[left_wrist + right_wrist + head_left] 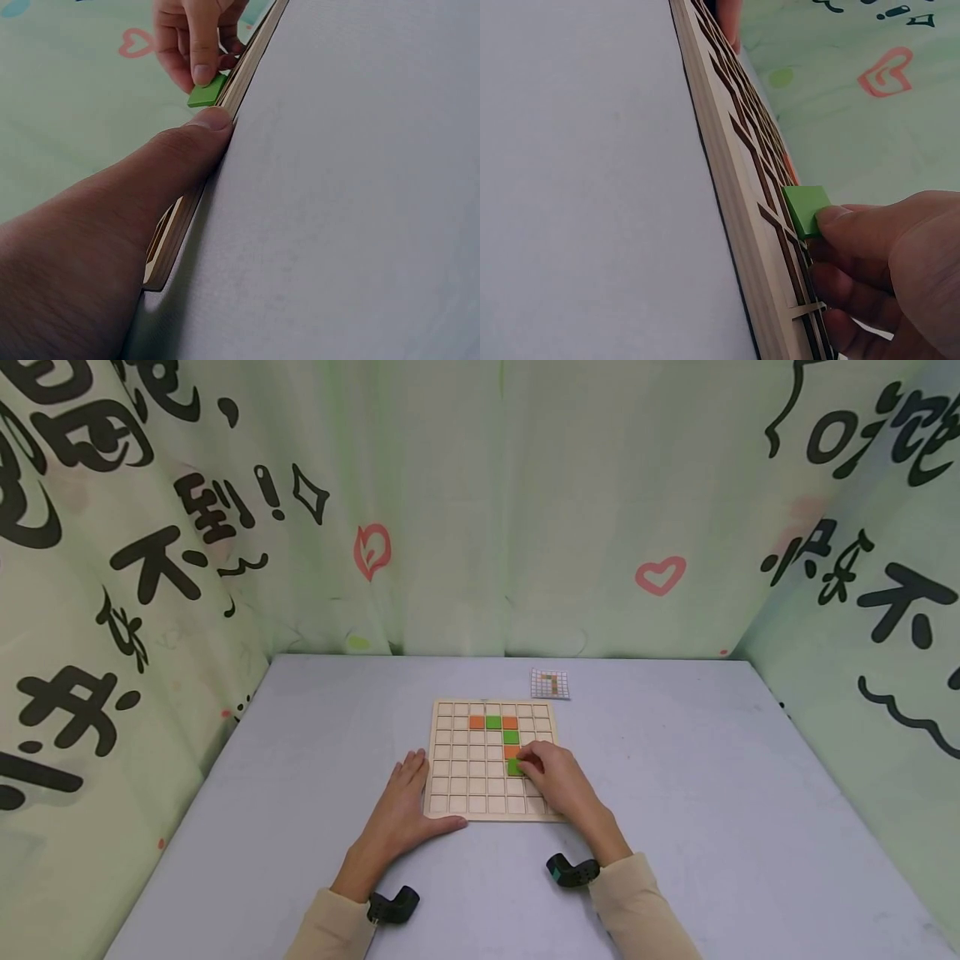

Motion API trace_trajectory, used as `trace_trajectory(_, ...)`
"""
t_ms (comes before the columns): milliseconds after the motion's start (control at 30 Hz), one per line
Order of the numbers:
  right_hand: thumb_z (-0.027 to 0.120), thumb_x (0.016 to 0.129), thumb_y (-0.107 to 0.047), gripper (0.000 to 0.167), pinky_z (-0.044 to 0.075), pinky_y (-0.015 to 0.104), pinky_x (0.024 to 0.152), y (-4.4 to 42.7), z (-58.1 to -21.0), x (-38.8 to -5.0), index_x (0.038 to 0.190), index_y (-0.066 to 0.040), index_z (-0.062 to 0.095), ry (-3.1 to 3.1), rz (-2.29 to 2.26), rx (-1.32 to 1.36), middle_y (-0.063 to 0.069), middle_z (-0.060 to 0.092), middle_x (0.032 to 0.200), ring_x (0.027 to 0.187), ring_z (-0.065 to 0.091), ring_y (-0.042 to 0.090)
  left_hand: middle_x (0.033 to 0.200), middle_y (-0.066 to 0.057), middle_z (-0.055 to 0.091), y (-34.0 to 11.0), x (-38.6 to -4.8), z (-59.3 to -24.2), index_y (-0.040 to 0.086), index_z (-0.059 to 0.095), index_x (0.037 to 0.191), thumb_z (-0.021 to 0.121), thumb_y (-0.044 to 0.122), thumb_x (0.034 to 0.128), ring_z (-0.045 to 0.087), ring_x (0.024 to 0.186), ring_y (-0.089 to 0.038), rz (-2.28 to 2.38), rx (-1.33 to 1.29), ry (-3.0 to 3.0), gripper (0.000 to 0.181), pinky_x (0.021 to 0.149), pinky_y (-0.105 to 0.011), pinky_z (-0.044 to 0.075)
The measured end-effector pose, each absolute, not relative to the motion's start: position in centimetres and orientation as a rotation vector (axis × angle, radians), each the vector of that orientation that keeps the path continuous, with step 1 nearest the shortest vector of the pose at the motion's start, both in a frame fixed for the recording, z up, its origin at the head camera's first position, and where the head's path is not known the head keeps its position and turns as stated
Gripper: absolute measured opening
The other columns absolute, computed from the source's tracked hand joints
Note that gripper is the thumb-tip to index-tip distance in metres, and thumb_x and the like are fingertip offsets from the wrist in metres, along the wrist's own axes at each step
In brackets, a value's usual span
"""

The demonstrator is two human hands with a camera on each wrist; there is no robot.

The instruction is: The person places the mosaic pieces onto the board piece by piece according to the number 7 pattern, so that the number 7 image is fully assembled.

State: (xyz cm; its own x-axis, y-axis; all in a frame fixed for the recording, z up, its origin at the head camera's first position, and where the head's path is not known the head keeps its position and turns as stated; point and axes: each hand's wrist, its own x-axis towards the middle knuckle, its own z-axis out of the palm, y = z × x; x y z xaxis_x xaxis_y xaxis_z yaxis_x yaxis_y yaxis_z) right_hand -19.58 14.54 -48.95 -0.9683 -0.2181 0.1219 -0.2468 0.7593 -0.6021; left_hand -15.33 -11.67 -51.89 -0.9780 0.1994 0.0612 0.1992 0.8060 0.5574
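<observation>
A wooden grid board (457, 793) lies on the table, with orange and green square tiles set in some of its cells. My right hand (558, 777) is over the right part of the board and pinches a green tile (804, 210) between thumb and fingers; the tile is tilted at the grid in the right wrist view. Below an orange tile (512, 752) in the same column is where this green tile stands. My left hand (408, 806) rests at the board's lower left corner, fingers along the left side and thumb (210, 120) on the front edge.
A small printed card (550, 684) with a coloured grid pattern lies behind the board. The pale table (337, 710) is bounded by a light green curtain (465, 527) with black writing and red hearts. Each wrist carries a black device (393, 906).
</observation>
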Motion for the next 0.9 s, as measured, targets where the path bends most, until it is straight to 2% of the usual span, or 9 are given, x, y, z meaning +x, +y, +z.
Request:
trace_trajectory(567, 0.069, 0.095, -0.015, 0.012, 0.054, 0.033, 0.078, 14.62, -49.03, -19.61, 0.104, -0.008, 0.075, -2.883, 1.026, 0.425, 0.005, 0.07, 0.1, 0.086, 0.06, 0.015, 0.164, -0.017, 0.028, -11.51, -15.32, -51.76, 0.001, 0.032, 0.156, 0.079, 0.065, 0.0716, 0.021, 0.156, -0.032, 0.912, 0.332, 2.986, 0.116, 0.13, -0.046, 0.019)
trace_trajectory(900, 0.072, 0.092, -0.012, 0.011, 0.05, 0.026, 0.069, 14.52, -49.32, -19.69, 0.1, -0.007, 0.078, -2.853, 1.003, 0.429, 0.003, 0.068, 0.093, 0.08, 0.058, 0.011, 0.164, -0.017, 0.029, -11.56, -15.32, -51.82, 0.0, 0.032, 0.155, 0.079, 0.066, 0.0714, 0.021, 0.155, -0.032, 0.901, 0.332, 2.991, 0.117, 0.129, -0.046, 0.019)
